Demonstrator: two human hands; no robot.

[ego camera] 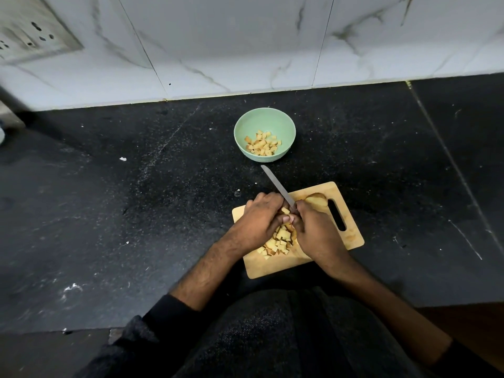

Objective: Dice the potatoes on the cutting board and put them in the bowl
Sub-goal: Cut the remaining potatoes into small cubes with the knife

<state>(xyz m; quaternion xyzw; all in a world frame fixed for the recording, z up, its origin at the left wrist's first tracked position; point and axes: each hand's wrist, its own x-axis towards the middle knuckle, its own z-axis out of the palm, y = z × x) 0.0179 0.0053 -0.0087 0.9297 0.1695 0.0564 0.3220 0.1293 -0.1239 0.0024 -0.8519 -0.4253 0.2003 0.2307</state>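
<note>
From the head view, both hands meet over the wooden cutting board (272, 266) on the dark bench (136, 214). The right hand (317, 233) has its fingers (300, 211) curled tight around the handle of a knife (278, 185), whose blade runs up and to the left from that grip, its tip past the board's far edge and pointing toward the bowl. The left hand (259, 221) lies just beside it, its fingers (285, 219) bent over a piece of potato close against the blade; how firmly they pinch it cannot be told, since the hands hide the cut itself. Just below the fingers, between the two wrists, sits a loose heap of diced potato (278, 244) on the board. Beyond the right-hand fingers, near the board's handle slot, an uncut potato piece (316, 200) waits. Well beyond both hands stands the green bowl (264, 118), already holding some cubes. The dicing step looks to be in hand, with the job perhaps halfway. The next move calls for finishing the piece under the blade while keeping the left fingertips clear, then gathering the heap and carrying it to the bowl.
</note>
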